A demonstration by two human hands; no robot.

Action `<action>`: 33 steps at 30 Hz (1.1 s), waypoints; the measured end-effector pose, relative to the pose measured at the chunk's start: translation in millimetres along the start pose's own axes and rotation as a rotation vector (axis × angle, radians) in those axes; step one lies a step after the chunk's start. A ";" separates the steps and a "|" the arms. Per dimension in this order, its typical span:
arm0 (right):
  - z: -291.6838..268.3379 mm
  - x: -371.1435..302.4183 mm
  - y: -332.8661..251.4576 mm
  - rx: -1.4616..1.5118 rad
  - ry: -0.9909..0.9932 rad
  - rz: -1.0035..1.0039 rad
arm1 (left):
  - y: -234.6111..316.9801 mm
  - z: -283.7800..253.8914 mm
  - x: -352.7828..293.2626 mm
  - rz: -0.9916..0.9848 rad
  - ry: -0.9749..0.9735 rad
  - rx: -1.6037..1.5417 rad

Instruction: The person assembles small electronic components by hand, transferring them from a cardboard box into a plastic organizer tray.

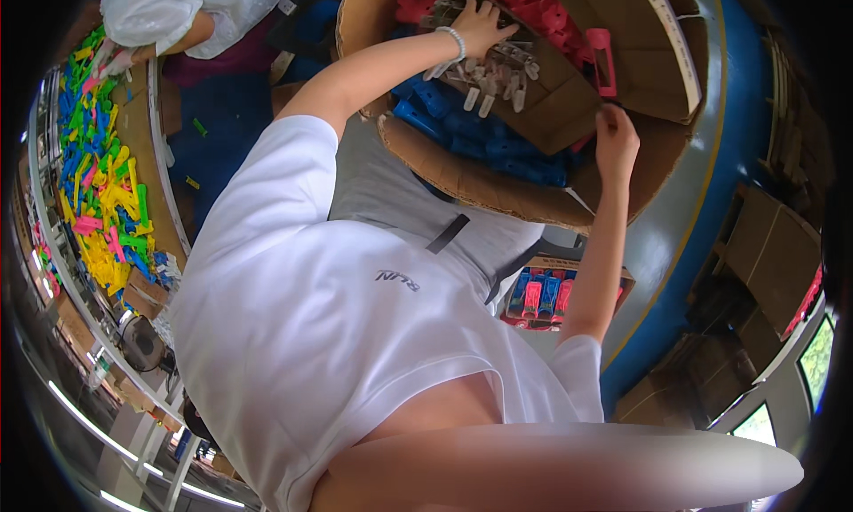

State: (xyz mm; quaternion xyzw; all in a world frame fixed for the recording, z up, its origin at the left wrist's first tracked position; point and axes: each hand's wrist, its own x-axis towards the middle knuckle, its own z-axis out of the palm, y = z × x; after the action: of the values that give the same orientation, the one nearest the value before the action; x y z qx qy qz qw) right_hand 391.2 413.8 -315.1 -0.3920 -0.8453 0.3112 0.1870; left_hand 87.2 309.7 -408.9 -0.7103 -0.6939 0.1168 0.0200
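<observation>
head view, shirt lettering (398, 281), left hand (481, 31) splayed over clear pieces (515, 79), right hand (617, 142) pinching pink frame (601, 39)

We see clear plastic pieces (517, 71) jumbled in a cardboard box (562, 121); to their right, a pink plastic frame (600, 39), long and open-centred, points away from us.

Factory workshop, worktable (151, 161) heaped with coloured plastic parts (108, 192), brown cartons (771, 250), yellow-lined floor (736, 95)
</observation>
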 end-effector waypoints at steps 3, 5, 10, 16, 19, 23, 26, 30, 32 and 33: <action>56.3 43.2 30.8 -0.017 -0.161 -0.018 | 2.3 2.1 -1.9 -0.053 -0.004 0.054; 86.8 56.3 47.6 -0.140 -0.298 -0.164 | 3.1 4.5 -7.9 -0.014 0.103 0.063; 137.7 61.0 37.2 -0.082 -0.315 -0.319 | -0.7 10.2 -30.8 0.005 0.321 0.277; 156.4 59.0 49.4 0.354 -0.488 0.056 | 15.2 -1.0 -44.3 -0.006 0.231 0.202; 141.2 53.2 36.9 0.531 -0.516 0.151 | 16.0 -2.1 -44.4 0.166 0.393 0.104; 111.2 53.5 13.2 0.752 -0.425 0.137 | 10.0 -22.1 -26.9 0.315 0.353 -0.358; 95.6 52.7 -1.3 0.807 -0.320 0.107 | 7.9 -27.4 -16.0 0.300 0.353 -0.625; 85.8 47.8 -6.5 0.874 -0.210 0.120 | 16.1 -31.6 -5.1 0.244 0.456 -0.862; 85.6 47.8 -7.6 0.935 -0.172 0.144 | 18.4 -36.2 -2.4 0.202 0.367 -0.978; 85.1 47.1 -5.6 0.999 -0.140 0.171 | 22.0 -40.3 -3.4 0.153 0.268 -1.093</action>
State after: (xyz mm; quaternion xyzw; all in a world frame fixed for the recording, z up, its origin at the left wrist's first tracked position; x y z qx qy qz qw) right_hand 311.2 415.3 -370.6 -0.3009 -0.5688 0.7170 0.2681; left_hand 116.5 311.0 -373.5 -0.6742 -0.5914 -0.3495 -0.2710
